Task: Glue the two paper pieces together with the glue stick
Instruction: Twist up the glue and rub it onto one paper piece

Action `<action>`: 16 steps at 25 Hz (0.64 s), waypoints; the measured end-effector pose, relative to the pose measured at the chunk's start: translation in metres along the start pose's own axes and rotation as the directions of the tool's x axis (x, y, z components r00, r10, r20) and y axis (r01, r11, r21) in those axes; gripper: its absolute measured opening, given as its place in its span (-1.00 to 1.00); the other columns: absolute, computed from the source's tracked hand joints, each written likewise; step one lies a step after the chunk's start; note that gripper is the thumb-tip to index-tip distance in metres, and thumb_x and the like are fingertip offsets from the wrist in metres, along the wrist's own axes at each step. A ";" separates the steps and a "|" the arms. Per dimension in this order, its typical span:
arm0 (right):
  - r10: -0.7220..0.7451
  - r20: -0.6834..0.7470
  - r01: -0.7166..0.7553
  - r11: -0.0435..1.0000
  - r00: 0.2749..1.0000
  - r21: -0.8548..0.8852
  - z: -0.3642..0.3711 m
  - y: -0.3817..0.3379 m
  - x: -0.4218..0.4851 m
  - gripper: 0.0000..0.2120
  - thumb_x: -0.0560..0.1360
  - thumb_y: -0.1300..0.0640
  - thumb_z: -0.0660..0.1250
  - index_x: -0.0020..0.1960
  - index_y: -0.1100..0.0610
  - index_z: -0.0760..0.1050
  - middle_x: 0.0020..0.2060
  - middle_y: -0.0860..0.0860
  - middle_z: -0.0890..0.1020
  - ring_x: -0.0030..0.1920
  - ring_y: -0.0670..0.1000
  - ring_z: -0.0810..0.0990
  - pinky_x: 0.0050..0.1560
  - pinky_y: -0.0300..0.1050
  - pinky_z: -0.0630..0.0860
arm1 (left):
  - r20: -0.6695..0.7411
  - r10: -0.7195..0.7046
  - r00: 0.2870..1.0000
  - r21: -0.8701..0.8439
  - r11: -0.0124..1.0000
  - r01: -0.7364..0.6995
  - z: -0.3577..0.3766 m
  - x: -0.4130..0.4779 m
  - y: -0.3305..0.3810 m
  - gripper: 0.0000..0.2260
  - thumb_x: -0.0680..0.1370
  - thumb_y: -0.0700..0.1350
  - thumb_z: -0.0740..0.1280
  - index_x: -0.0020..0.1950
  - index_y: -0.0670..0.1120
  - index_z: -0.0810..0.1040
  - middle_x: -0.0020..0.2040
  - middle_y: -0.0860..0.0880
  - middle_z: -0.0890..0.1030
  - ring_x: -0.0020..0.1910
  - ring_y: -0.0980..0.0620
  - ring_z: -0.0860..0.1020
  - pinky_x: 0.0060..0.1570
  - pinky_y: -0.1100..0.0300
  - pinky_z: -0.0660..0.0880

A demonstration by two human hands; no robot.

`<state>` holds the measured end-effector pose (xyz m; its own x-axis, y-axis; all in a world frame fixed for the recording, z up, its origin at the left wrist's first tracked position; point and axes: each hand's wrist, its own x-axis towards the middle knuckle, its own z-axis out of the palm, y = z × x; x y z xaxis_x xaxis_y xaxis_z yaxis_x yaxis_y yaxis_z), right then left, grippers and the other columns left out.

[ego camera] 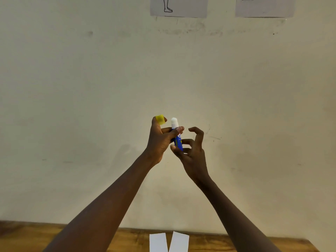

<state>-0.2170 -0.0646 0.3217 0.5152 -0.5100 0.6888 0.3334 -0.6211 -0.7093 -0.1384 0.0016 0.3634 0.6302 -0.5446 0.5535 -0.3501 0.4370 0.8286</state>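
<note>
cream wall (91, 88) fills most of the view, w/ two white sheets (179, 7) stuck up high on it. at the bottom is a brown wood worktop (36, 237). two paper pieces lie flat on it, just beside each other: the left paper piece (158, 242) & the right paper piece (180, 241), which leans away a bit at its far end. both hands are up in the air in front of the wall, close together. the left hand (160, 139) pinches the yellow cap (161, 119) btw thumb & first finger, & its other fingers curl round the glue stick (177, 138). the glue stick is blue, stands almost upright, & its white tip pokes out on top w/ the cap off. the right hand (192, 153) sits just below & pinches the low end of the glue stick w/ thumb & a bent finger; its other fingers are curled in the air.
</note>
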 end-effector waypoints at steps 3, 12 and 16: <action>-0.049 -0.120 0.035 0.993 0.992 -0.114 0.004 0.002 0.003 -0.44 0.33 0.23 0.45 0.17 0.16 0.17 -0.34 0.07 0.56 -0.41 0.03 0.55 -0.35 -0.38 0.42 | -0.018 0.004 1.000 0.042 0.999 -0.003 0.000 0.001 -0.001 -0.64 0.43 -0.23 0.35 0.06 -0.10 0.20 0.19 -0.35 0.48 0.00 -0.22 0.58 0.10 -0.01 0.50; 0.025 0.095 -0.045 0.975 0.995 0.216 -0.004 0.007 0.001 -0.42 0.47 0.36 0.23 0.22 -0.13 0.00 -0.28 0.02 0.61 -0.34 -0.06 0.64 -0.30 -0.35 0.53 | 0.016 -0.006 1.000 0.018 1.000 0.006 -0.005 0.000 -0.003 -0.69 0.47 -0.24 0.29 0.07 -0.10 0.19 0.17 -0.33 0.52 -0.05 -0.15 0.57 0.02 0.09 0.51; 0.011 -0.048 -0.010 1.000 0.999 0.021 -0.003 0.005 -0.002 -0.28 0.31 0.18 0.48 0.27 0.03 0.08 -0.32 0.05 0.59 -0.34 0.10 0.63 -0.28 -0.36 0.50 | 0.002 -0.008 1.000 -0.011 1.000 0.008 -0.002 0.000 -0.003 -0.68 0.45 -0.23 0.31 0.05 -0.11 0.18 0.19 -0.35 0.49 -0.02 -0.17 0.58 0.06 0.04 0.51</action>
<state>-0.2187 -0.0691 0.3173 0.4799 -0.5448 0.6877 0.3451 -0.6034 -0.7189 -0.1361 0.0021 0.3605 0.6315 -0.5493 0.5472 -0.3376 0.4405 0.8319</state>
